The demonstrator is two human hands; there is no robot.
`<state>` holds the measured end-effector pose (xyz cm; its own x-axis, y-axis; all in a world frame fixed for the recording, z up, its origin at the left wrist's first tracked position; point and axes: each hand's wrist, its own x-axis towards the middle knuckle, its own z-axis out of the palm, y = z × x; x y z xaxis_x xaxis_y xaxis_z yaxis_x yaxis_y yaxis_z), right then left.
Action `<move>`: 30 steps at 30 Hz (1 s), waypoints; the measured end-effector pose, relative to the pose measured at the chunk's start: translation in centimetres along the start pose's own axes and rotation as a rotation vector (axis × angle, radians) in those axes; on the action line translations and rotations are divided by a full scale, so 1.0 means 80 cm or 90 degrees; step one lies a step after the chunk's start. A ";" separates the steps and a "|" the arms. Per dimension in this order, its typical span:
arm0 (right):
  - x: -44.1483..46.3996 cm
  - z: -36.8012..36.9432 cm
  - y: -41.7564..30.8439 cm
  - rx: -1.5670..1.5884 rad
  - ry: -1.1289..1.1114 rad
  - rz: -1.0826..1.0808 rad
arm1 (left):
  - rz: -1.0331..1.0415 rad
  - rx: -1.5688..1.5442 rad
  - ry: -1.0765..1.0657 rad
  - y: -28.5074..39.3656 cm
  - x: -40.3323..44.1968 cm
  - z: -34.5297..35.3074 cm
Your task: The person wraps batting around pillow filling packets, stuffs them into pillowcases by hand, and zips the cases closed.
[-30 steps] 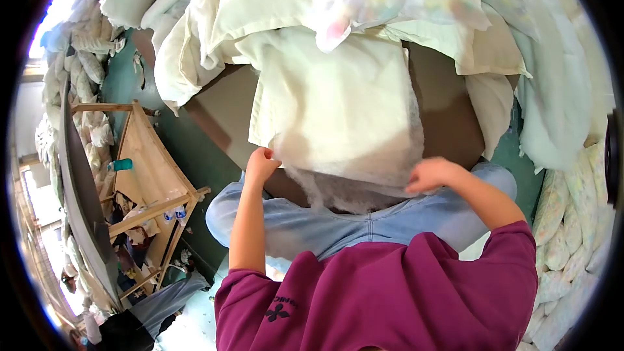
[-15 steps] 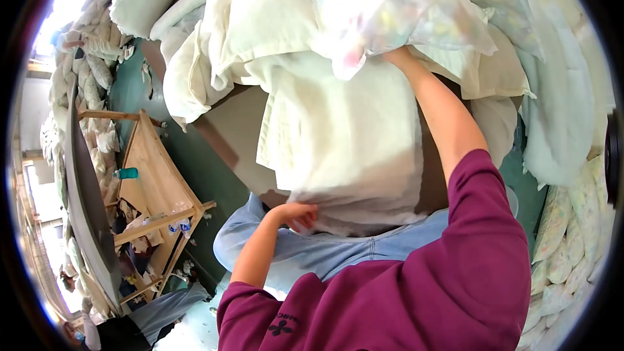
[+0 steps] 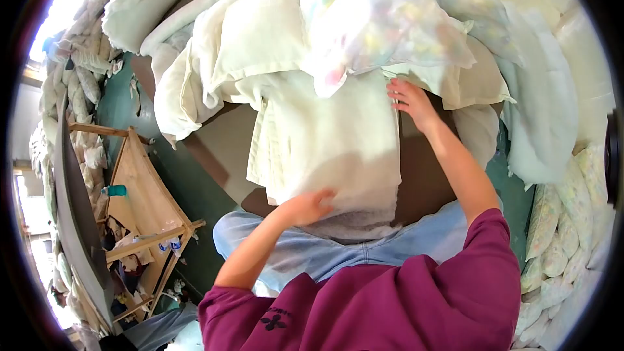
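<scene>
A stack of cream fabric covers [image 3: 325, 136] lies flat before me on a brown surface, its near end close to my lap. Under that end shows a grey fluffy layer [image 3: 357, 221]. My left hand [image 3: 307, 208] hovers at the stack's near end, fingers loosely stretched and slightly blurred, holding nothing. Beside the stack's far right edge is my right hand [image 3: 414, 105], fingers spread and nothing in them. Just beyond it rests a whitish see-through pillow with pastel-coloured filling [image 3: 383, 19], overlapping the far end of the stack.
Cream pillows [image 3: 263, 36] are heaped along the far side. On the left stand a wooden frame [image 3: 146, 188] and a teal bottle [image 3: 116, 190]. More filled pillows [image 3: 562, 234] are piled at the right. Part of another person's jeans [image 3: 162, 331] shows at lower left.
My right hand has come out from under the pastel-filled pillow and drawn nearer, its fingers spread. My left hand has lifted from the grey layer's edge and shifted right and forward.
</scene>
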<state>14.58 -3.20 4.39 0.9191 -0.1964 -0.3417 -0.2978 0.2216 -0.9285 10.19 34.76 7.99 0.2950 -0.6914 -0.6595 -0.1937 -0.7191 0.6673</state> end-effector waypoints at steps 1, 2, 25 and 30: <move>0.006 -0.001 -0.018 0.035 0.003 0.013 | 0.106 -0.179 0.121 0.000 0.039 0.009; 0.008 0.010 -0.046 0.113 0.040 0.062 | 0.212 -0.358 0.240 -0.005 0.078 0.021; -0.240 -0.045 -0.023 0.285 0.303 -0.266 | -0.192 0.071 0.783 -0.220 0.077 -0.005; -0.301 -0.026 -0.040 0.086 0.275 -0.147 | 0.267 -0.452 0.630 -0.117 0.025 -0.018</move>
<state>-7.14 -1.12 15.26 0.7579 -0.6258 -0.1844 -0.0366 0.2415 -0.9697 13.96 40.23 0.90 0.9569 -0.2895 -0.0239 0.0080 -0.0559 0.9984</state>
